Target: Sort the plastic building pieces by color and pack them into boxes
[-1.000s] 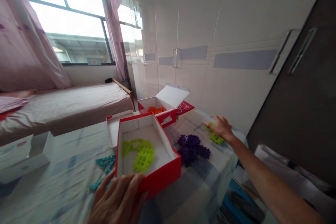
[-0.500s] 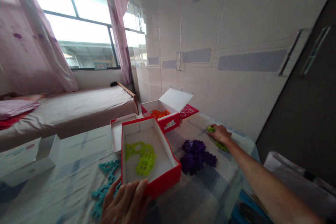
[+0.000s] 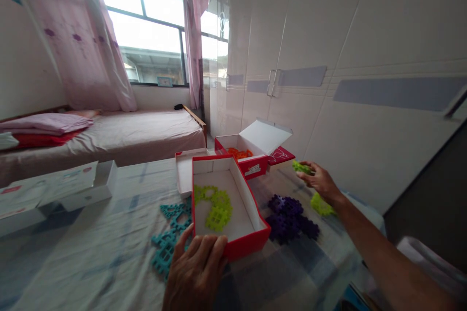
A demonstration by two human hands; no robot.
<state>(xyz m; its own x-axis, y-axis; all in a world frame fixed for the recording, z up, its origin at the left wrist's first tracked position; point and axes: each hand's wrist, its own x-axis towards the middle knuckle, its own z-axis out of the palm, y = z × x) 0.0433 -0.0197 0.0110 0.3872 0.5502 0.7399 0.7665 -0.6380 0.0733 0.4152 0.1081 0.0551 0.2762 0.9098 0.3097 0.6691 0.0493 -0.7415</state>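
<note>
My left hand [image 3: 197, 272] rests with fingers curled over the near wall of a red box [image 3: 248, 245] with a white inside; several lime-green lattice pieces [image 3: 215, 206] lie in it. My right hand [image 3: 319, 180] is lifted off the table to the right and pinches a lime-green piece [image 3: 302, 167]. Another lime-green piece [image 3: 321, 204] stays on the cloth below that wrist. A heap of purple pieces [image 3: 288, 218] lies between the box and my right arm. Teal pieces [image 3: 171, 233] lie left of the box.
A second red box [image 3: 251, 167] with its white lid up holds orange pieces [image 3: 237, 152] behind the first. A white box [image 3: 83, 189] sits at the table's left. A bed [image 3: 109, 131] stands beyond, and wardrobe doors [image 3: 310, 77] close off the right.
My right hand has closed on a green piece and lifted it off the table toward the boxes. The left hand stays on the red box; the view swung right.
</note>
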